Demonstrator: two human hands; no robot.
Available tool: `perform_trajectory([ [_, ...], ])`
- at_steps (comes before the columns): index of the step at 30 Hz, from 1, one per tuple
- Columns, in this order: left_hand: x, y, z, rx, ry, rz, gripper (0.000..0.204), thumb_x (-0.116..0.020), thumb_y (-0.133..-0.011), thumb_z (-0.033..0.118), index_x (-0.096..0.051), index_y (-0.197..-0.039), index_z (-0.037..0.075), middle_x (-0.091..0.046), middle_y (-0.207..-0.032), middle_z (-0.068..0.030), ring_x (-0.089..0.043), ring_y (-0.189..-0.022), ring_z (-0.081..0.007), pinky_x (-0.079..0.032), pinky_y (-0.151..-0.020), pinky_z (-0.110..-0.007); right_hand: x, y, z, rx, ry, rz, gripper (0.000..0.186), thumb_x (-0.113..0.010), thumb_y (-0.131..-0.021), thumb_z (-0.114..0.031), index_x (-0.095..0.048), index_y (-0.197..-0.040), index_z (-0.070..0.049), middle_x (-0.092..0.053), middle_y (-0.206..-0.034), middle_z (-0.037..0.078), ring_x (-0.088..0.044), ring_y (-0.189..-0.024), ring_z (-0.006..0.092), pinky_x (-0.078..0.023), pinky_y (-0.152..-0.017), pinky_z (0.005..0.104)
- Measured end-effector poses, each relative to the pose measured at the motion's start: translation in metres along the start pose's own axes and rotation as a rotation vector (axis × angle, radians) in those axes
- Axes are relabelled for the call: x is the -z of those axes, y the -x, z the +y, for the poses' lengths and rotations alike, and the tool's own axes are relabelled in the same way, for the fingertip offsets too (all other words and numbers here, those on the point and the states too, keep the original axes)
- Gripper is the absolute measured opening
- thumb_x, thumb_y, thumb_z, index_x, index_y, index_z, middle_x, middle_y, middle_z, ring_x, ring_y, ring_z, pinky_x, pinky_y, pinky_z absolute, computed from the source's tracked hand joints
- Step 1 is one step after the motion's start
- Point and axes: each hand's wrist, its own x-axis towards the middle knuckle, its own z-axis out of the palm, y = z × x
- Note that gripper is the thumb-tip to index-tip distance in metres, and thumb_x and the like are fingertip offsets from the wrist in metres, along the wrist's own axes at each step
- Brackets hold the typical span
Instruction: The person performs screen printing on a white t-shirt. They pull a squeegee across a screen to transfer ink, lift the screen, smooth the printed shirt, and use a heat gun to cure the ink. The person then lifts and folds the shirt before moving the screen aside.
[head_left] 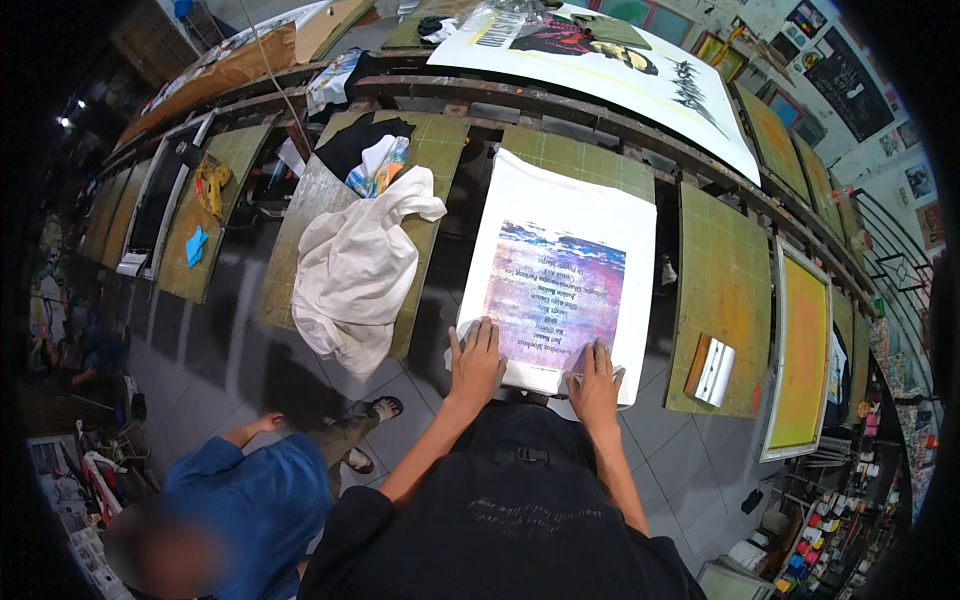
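Observation:
A white shirt [640,240] lies stretched over a green board in front of me. Its printed panel [560,300] shows a cloudy blue sky above purple and pink, with lines of dark lettering. My left hand [477,362] rests on the near left corner of the shirt, fingers outstretched and touching the edge of the print. At the near right corner, my right hand [597,385] lies with its fingers spread over the cloth and the print's lower edge. Both hands look open. The undersides of my fingers are hidden, so any fold of cloth under them cannot be seen.
A crumpled off-white cloth [360,260] lies on the board to the left. On the right board sits a squeegee-like tool [710,370], beside a yellow framed screen [800,350]. A person in blue [260,510] is at my lower left. A large printed sheet [600,90] lies beyond the rail.

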Motion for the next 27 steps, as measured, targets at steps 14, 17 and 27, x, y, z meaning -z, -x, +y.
perform_trajectory([
  [14, 0.004, 0.001, -0.003, -0.029, 0.025, 0.005, 0.066, -0.073, -0.089, 0.025, -0.05, -0.145, -0.003, -0.05, -0.151, -0.0194, -0.046, -0.143, -0.0351, -0.024, -0.118, -0.073, 0.015, -0.011, -0.005, -0.012, -0.025, 0.007, 0.066, -0.072, -0.094, -0.029, -0.047, -0.15, -0.003, -0.043, -0.159, 0.02, -0.039, -0.148, 0.0381, -0.024, -0.118, 0.0724],
  [17, 0.002, -0.006, -0.006, -0.037, -0.013, -0.026, 0.064, -0.073, -0.09, 0.026, -0.051, -0.143, -0.003, -0.051, -0.149, -0.019, -0.048, -0.141, -0.0347, -0.023, -0.118, -0.074, 0.016, -0.014, -0.007, 0.005, -0.033, 0.016, 0.066, -0.073, -0.094, -0.029, -0.048, -0.15, -0.004, -0.043, -0.158, 0.02, -0.039, -0.148, 0.0381, -0.024, -0.118, 0.0725],
  [27, -0.011, -0.024, -0.014, -0.062, -0.123, -0.177, 0.06, -0.073, -0.092, 0.033, -0.057, -0.141, 0.003, -0.052, -0.149, -0.0162, -0.048, -0.142, -0.0298, -0.023, -0.118, -0.073, 0.011, -0.019, -0.011, -0.04, -0.014, -0.027, 0.069, -0.074, -0.092, -0.032, -0.048, -0.151, -0.007, -0.041, -0.162, 0.017, -0.037, -0.15, 0.0383, -0.023, -0.118, 0.0737],
])
